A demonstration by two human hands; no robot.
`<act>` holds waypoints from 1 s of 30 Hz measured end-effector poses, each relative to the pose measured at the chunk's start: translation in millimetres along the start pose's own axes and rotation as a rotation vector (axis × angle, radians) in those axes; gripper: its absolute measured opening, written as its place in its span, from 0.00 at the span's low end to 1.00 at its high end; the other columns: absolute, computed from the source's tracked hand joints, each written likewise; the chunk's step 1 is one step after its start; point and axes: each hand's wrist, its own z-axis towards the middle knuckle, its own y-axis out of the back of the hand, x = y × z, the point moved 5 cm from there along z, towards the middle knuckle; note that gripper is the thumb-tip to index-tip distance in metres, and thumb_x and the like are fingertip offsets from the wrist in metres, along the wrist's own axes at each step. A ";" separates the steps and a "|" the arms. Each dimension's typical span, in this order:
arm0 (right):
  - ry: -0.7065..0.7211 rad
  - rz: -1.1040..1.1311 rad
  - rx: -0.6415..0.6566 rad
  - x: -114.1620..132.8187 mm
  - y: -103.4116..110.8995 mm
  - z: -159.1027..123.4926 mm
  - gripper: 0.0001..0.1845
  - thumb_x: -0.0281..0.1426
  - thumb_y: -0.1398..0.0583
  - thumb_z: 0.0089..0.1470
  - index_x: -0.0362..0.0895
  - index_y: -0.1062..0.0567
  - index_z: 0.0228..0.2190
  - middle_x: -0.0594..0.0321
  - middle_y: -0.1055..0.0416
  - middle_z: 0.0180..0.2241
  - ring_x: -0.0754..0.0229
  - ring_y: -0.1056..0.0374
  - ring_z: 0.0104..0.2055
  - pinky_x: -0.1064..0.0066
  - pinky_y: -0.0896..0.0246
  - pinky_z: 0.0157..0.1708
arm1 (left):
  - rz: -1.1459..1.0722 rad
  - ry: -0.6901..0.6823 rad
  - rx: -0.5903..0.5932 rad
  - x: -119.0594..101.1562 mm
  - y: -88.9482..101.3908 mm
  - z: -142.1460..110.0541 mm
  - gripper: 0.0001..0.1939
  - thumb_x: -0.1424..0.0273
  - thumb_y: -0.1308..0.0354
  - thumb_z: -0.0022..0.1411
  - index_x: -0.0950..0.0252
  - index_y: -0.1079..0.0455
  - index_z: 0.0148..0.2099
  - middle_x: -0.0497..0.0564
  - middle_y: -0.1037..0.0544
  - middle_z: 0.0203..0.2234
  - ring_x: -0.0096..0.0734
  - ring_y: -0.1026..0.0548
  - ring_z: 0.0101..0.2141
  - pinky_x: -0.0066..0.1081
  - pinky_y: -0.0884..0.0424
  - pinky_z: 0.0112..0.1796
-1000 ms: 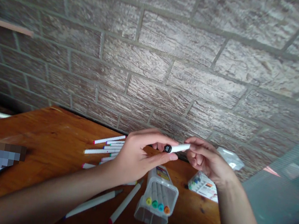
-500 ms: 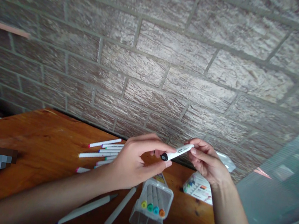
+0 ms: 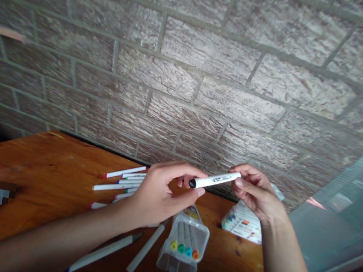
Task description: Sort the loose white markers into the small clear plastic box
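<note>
Marker (image 3: 216, 180): held aloft between both hands, above the surface (image 3: 59, 162), well clear of it, tilted, with the white end higher. Printing on the barrel is turned to the viewer; the lettering is too small to be read.

Grip, left hand (image 3: 162, 193): thumb and forefinger are closed on the barrel just behind the black end (image 3: 192, 183). Grip, right hand (image 3: 255, 194): the opposite white end is pinched between thumb and fingertips; how firmly cannot be told.

Handling, judged: light, even pressure should be applied at both ends, as the smooth barrel could roll. The two pinches are best held in line, so that the barrel is not levered sideways. The middle should be left uncovered so that the print is seen.

Below: a clear case (image 3: 177, 266) stands open, four markers (image 3: 190, 238) with yellow, green, blue and orange ends lying in it. Loose markers (image 3: 112, 187) are spread beyond the left forearm; two more (image 3: 145, 250) lie nearer. A printed pack (image 3: 245, 224) is seen behind the right wrist. Elbow sweep should be limited here.
</note>
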 end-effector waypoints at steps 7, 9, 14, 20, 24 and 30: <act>0.039 0.001 -0.001 0.3 4.8 -0.1 0.18 0.33 0.18 0.40 0.46 0.12 0.35 0.66 0.24 0.25 0.70 0.36 0.20 0.81 0.40 0.17 | 0.013 0.000 0.009 0.0 1.8 1.4 0.09 0.78 0.33 0.65 0.63 0.18 0.46 0.45 0.19 0.31 0.22 0.25 0.30 0.23 0.30 0.33; 0.044 -0.003 0.000 0.0 5.2 0.2 0.18 0.33 0.18 0.39 0.47 0.12 0.35 0.66 0.24 0.24 0.71 0.36 0.20 0.82 0.40 0.17 | 0.009 0.014 0.015 -0.8 1.8 1.4 0.09 0.77 0.33 0.65 0.64 0.18 0.47 0.46 0.19 0.31 0.23 0.24 0.31 0.24 0.30 0.33; 0.016 -0.029 0.012 -3.5 4.3 1.3 0.18 0.34 0.18 0.43 0.46 0.12 0.37 0.65 0.22 0.26 0.72 0.34 0.20 0.84 0.37 0.20 | -0.019 0.030 0.021 -2.3 1.4 1.1 0.08 0.77 0.32 0.64 0.65 0.17 0.46 0.47 0.17 0.31 0.23 0.24 0.30 0.23 0.30 0.33; 0.000 -0.061 0.022 -4.7 1.9 1.9 0.19 0.34 0.18 0.43 0.47 0.11 0.38 0.66 0.22 0.25 0.73 0.32 0.20 0.85 0.37 0.19 | -0.005 0.040 -0.009 0.7 3.3 0.3 0.06 0.75 0.33 0.66 0.63 0.17 0.45 0.46 0.18 0.31 0.22 0.24 0.30 0.23 0.30 0.33; -0.002 -0.102 0.031 -4.9 -0.1 1.0 0.18 0.32 0.18 0.45 0.46 0.12 0.39 0.65 0.21 0.25 0.71 0.31 0.20 0.84 0.35 0.19 | -0.028 0.040 0.001 2.1 2.6 -0.8 0.06 0.75 0.33 0.66 0.64 0.19 0.45 0.44 0.20 0.30 0.20 0.25 0.28 0.20 0.30 0.31; 0.037 -0.133 0.015 -1.0 3.4 -1.7 0.18 0.32 0.19 0.48 0.46 0.12 0.41 0.66 0.22 0.24 0.71 0.30 0.21 0.85 0.35 0.20 | -0.035 0.094 0.017 7.6 -0.6 -2.4 0.05 0.74 0.36 0.68 0.63 0.21 0.45 0.44 0.20 0.30 0.21 0.25 0.27 0.22 0.30 0.29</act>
